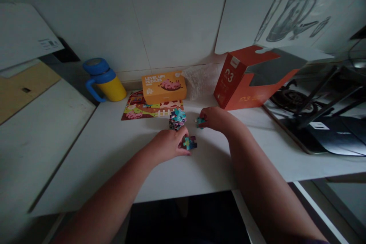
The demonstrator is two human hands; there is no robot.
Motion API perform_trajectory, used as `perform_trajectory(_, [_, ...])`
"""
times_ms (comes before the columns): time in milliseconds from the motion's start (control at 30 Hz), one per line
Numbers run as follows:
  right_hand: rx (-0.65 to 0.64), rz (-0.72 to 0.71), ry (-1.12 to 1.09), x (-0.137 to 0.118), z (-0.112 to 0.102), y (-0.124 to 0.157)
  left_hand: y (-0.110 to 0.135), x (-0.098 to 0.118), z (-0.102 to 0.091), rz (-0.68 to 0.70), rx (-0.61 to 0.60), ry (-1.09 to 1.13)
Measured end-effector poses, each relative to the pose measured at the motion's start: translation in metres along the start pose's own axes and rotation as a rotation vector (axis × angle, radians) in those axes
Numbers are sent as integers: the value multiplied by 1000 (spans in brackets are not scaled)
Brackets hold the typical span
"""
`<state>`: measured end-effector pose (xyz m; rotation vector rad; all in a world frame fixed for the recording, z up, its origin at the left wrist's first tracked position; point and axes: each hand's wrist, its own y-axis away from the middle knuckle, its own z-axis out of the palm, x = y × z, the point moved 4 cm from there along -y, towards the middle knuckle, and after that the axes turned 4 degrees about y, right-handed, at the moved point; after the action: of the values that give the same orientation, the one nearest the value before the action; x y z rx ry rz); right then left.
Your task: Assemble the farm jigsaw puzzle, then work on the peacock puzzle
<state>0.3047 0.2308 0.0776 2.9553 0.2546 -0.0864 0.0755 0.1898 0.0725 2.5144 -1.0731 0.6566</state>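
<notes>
Left hand (168,143) curled at teal-purple jigsaw piece (191,143), grip unclear; right hand (215,117) pinches teal jigsaw piece (200,121). Multicoloured jigsaw stack (177,117) just beyond; yellow-orange cardboard box (164,88) near white tabletop's (108,152) far edge.

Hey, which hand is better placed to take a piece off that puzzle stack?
Probably your left hand: it's right beside the puzzle stack, though also at a blue-purple puzzle bit. Your right hand is farther away, holding a teal piece.

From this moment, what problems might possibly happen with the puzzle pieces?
The left hand is right beside the stack of puzzle pieces, so a small bump might topple it. The teal piece at the right hand is small, so it might slip or be fumbled.
</notes>
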Motion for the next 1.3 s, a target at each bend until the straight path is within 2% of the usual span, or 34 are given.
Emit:
perform_trajectory(200, [51,-91,-76,1,-4,1,1,2,-4,-56,12,-145])
perform_trajectory(433, [71,-19,-23,-14,-5,7,2,6,-4,-96,56,-285])
perform_trajectory(633, [60,-174,-75,-24,-10,9,4,13,-2,-93,12,-292])
perform_trajectory(867, [122,-202,-187,-8,-13,7,5,19,4,-4,-71,-242])
perform_trajectory(1000, [183,-89,-148,12,-15,5,5,15,2,32,-55,-194])
perform_trajectory(1133, [79,-42,-90,22,-11,4,5,7,-6,-7,-26,-163])
perform_trajectory(1300, [6,-34,-54,11,-10,4,5,6,-5,45,-57,-136])
